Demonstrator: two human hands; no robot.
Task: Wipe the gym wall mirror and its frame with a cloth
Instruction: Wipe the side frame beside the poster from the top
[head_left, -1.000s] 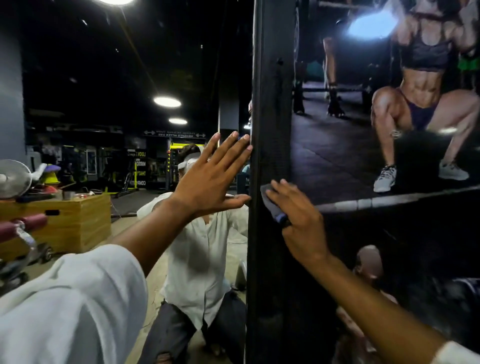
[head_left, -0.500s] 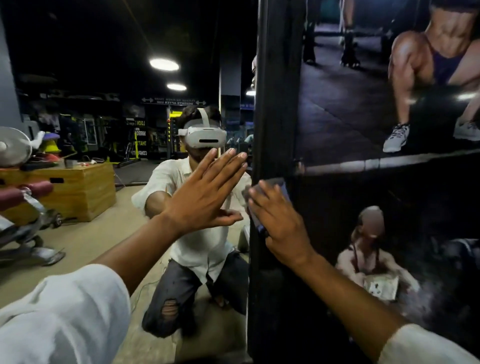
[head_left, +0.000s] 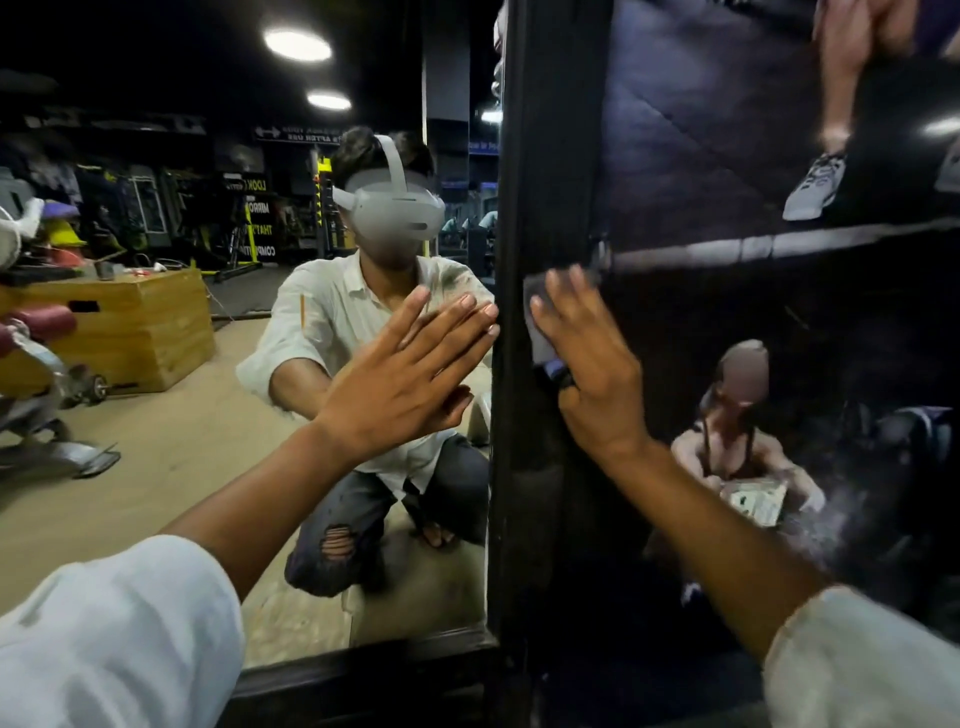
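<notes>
Head view: the cloth (head_left: 540, 322) lies flat against the upright black frame (head_left: 545, 156), pinned under the right hand (head_left: 597, 379). That hand's fingers are spread and nearly straight, pressing rather than pinching. A second ago they were bent round the cloth, level with the pale line on the poster (head_left: 779, 322) right of the frame. Now the cloth sits just below that line, so the stroke has slid a little way down the post.

Left of the frame, the left hand (head_left: 405, 379) has stayed flat on the mirror (head_left: 156, 467), fingers straight and holding nothing, bracing the body. The view has dropped, and the frame's bottom rail now shows. My judgement is that the upright is being worked downward, with its lower stretch and the rail not yet wiped.
</notes>
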